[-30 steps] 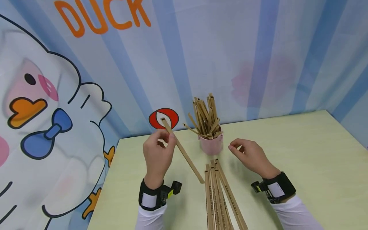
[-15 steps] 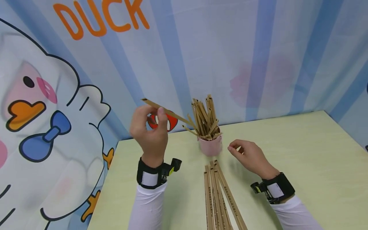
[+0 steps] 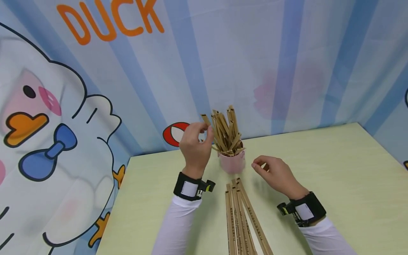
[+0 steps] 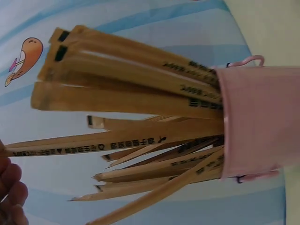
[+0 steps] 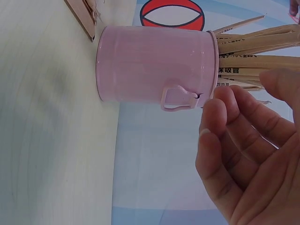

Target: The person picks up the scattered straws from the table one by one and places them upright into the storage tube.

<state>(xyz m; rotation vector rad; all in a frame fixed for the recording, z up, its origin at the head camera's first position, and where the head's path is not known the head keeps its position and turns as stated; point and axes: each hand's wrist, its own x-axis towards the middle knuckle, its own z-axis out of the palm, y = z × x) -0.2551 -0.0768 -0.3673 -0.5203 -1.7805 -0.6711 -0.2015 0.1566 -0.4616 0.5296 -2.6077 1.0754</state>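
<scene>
My left hand [image 3: 196, 147] is raised at the left of a pink metal bucket [image 3: 232, 164]. Between thumb and fingers it pinches the upper end of a paper-wrapped straw [image 4: 84, 144]. In the left wrist view that straw slants into the bucket's mouth among several other wrapped straws [image 4: 140, 89]; its lower tip is hidden. To the right of the bucket hovers my right hand [image 3: 277, 173], its fingers loosely curled and holding nothing. The right wrist view has the fingers near the bucket's small side handle [image 5: 178, 99].
Several wrapped straws [image 3: 242, 219] lie fanned on the pale table [image 3: 334, 177] in front of the bucket, running toward the near edge. Behind the table hangs a blue striped backdrop [image 3: 242, 53] with a duck drawing [image 3: 57, 177].
The left hand has lifted the straw from near the table and swung left, then carried it right to the bucket. The right hand has stayed in place.
</scene>
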